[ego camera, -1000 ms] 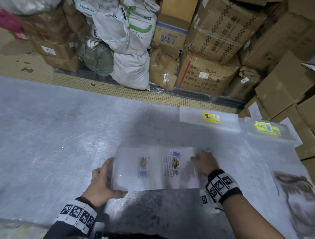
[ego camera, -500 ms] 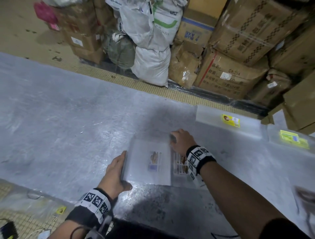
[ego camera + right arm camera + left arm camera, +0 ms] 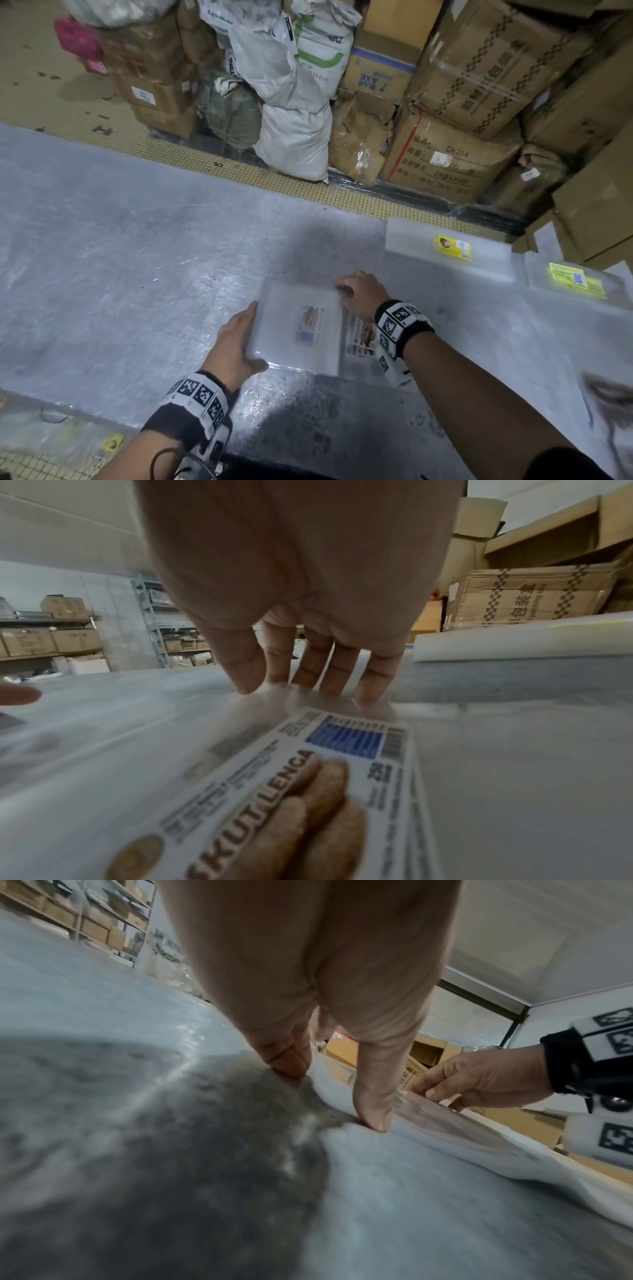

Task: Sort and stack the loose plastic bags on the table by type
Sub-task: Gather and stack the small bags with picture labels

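Note:
A stack of clear plastic bags with a biscuit label lies on the grey table in front of me. It overlaps more bags of the same label on its right, seen close up in the right wrist view. My left hand presses straight fingers against the stack's left edge, thumb at the near corner. My right hand rests its fingertips on the stack's far right corner. Neither hand lifts anything.
A stack of bags with a yellow label and one with a green-yellow label lie at the far right. A brown-printed bag lies near right. White sacks and cardboard boxes crowd the floor beyond the table.
A second ago the bags lay spread wide between both hands. My right hand has moved left to the far corner, and the left pile now overlaps the right one.

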The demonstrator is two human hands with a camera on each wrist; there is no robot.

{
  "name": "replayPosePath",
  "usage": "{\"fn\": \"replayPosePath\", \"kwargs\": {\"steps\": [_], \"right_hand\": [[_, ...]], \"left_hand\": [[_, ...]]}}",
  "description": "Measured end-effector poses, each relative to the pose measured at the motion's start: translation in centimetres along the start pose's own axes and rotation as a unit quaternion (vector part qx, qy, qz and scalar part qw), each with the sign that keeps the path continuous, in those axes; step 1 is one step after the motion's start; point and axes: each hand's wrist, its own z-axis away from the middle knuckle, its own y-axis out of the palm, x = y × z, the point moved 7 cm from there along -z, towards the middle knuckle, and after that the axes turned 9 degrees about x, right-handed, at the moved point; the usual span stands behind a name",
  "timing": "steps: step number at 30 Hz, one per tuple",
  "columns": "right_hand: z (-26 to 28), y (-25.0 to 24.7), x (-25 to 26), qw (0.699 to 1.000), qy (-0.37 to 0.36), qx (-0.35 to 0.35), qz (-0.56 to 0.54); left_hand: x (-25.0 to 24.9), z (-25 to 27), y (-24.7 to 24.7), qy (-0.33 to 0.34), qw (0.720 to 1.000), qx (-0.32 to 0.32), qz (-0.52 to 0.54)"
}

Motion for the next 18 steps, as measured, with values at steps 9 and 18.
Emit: {"fn": "replayPosePath", "kwargs": {"steps": [9, 18], "right_hand": [[1.1, -0.2, -1.3, 0.992, -0.006, -0.010, -0.125], [7.8, -2.3, -11.5, 0.927, 0.199, -0.242, -0.207]], "left_hand": [[-0.9, -0.8, -0.4, 0.007, 0.999, 0.008, -0.037], [-1.4, -2.7, -1.3, -0.020, 0.999, 0.032, -0.017]]}}
